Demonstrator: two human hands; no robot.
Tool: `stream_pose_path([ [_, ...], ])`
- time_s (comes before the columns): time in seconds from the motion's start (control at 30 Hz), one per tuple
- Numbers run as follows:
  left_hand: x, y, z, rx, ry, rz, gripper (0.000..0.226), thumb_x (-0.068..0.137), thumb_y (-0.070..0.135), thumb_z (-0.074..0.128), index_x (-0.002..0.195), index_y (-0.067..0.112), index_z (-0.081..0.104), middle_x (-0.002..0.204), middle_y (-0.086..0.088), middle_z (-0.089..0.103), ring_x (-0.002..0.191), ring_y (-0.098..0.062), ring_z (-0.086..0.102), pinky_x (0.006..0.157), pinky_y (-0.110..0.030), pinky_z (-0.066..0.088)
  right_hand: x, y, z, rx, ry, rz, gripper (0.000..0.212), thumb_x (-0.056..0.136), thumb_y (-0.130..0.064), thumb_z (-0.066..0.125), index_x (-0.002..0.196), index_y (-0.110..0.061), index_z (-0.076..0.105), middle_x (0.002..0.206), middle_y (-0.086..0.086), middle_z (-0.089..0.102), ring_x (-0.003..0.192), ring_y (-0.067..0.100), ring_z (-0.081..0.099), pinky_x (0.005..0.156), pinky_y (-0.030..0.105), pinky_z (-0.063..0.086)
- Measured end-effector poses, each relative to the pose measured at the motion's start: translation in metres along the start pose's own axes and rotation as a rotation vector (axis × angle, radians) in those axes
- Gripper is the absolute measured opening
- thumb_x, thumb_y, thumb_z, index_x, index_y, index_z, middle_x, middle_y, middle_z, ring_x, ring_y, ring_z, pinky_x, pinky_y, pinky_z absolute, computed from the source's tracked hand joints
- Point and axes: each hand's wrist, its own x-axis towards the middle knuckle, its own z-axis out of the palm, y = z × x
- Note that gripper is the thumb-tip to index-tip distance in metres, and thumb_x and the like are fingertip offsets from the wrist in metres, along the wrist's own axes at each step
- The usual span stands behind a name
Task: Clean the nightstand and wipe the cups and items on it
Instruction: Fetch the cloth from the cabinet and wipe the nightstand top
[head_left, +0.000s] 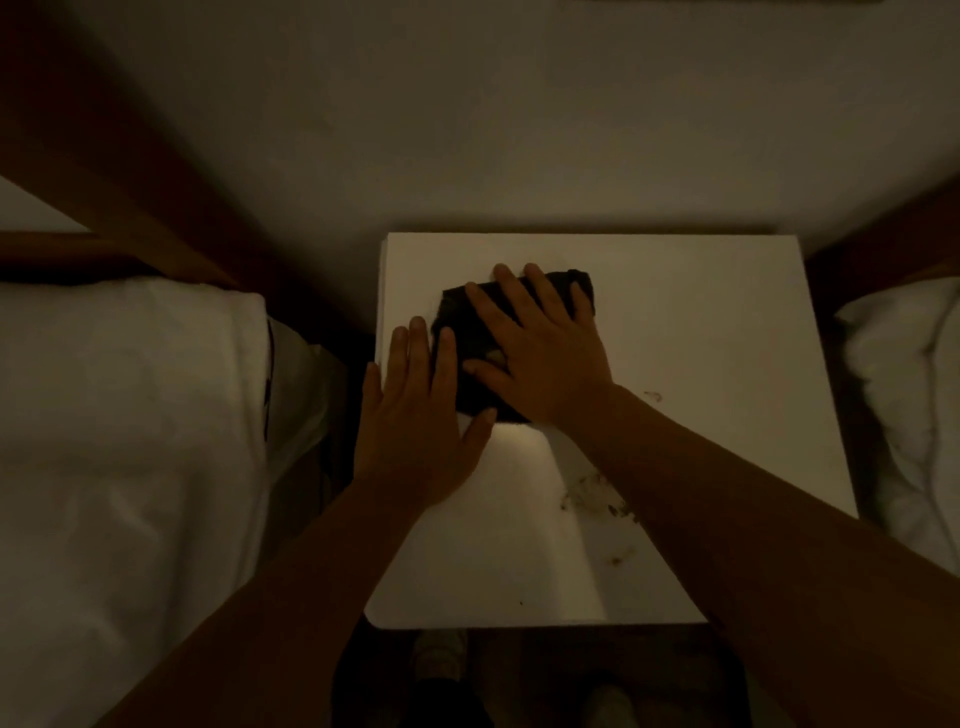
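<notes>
A white nightstand (701, 332) stands against the wall in dim light. A dark folded cloth (467, 343) lies on its left rear part. My right hand (540, 348) presses flat on the cloth with its fingers spread. My left hand (415, 415) lies flat at the nightstand's left edge, its fingers overlapping the cloth's left side. Brownish crumbs and smears (597, 496) mark the top beside my right forearm. No cups or other items show on the top.
A bed with white bedding (130, 441) lies close on the left, with a wooden headboard (119, 171) behind it. Another white pillow or duvet (914, 395) lies on the right. My feet (436, 660) show on the dark floor below the front edge.
</notes>
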Motion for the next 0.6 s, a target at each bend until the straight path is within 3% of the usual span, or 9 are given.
stream_pose_path([
  [0.33, 0.0, -0.001, 0.003, 0.095, -0.026, 0.012, 0.082, 0.088, 0.069, 0.016, 0.152, 0.022, -0.005, 0.16, -0.015, -0.006, 0.146, -0.034, -0.003, 0.114, -0.056, 0.014, -0.069, 0.091, -0.01, -0.058, -0.047, 0.206, 0.068, 0.092, -0.067, 0.02, 0.15, -0.031, 0.018, 0.156, 0.006, 0.025, 0.142, 0.033, 0.023, 0.109, 0.063, 0.017],
  [0.5, 0.0, 0.001, 0.003, 0.079, -0.028, 0.011, 0.081, 0.089, 0.068, 0.015, 0.152, 0.021, -0.002, 0.16, -0.015, -0.004, 0.147, -0.034, -0.002, 0.114, -0.057, 0.016, -0.103, 0.144, -0.017, -0.128, -0.036, 0.473, 0.066, 0.091, -0.065, 0.015, 0.149, -0.032, 0.013, 0.155, 0.008, 0.026, 0.141, 0.036, 0.021, 0.108, 0.066, 0.015],
  [0.6, 0.002, 0.001, 0.001, 0.06, -0.023, 0.017, 0.081, 0.089, 0.07, 0.013, 0.152, 0.021, 0.001, 0.16, -0.015, -0.002, 0.147, -0.034, -0.001, 0.114, -0.056, 0.015, -0.1, 0.149, -0.018, -0.106, -0.027, 0.512, 0.066, 0.093, -0.062, 0.017, 0.149, -0.028, 0.017, 0.154, 0.009, 0.028, 0.141, 0.038, 0.021, 0.108, 0.067, 0.016],
])
